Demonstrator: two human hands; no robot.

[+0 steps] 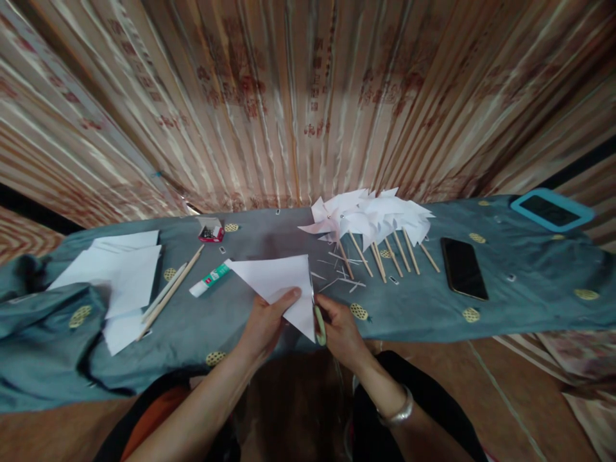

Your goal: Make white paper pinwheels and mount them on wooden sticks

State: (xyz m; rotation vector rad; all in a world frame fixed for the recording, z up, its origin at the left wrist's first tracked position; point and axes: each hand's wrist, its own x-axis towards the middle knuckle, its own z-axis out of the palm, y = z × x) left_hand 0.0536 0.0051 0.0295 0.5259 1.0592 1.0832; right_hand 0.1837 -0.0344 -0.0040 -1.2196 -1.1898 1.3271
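A white sheet of paper folded into a triangle [276, 274] is pinched in my left hand [269, 321], thumb on top and fingers beneath. My right hand [342, 328] grips scissors [320, 326] with a pale green handle. Their blades run along the paper's right edge; much of the blades is hidden. Thin paper strips [344, 281] lie on the cloth just beyond my right hand. Behind them sits a pile of white paper pinwheels [370, 215] on wooden sticks. Close to the paper's left tip is a green and white glue tube [210, 278].
A patterned grey-blue cloth [414, 321] covers the narrow table. On the left are white paper sheets [132, 276], wooden sticks [171, 295] and a small red box [210, 230] of dark bits. A black phone [463, 268] and a blue-framed tablet [552, 210] lie right. A curtain [289, 96] hangs behind.
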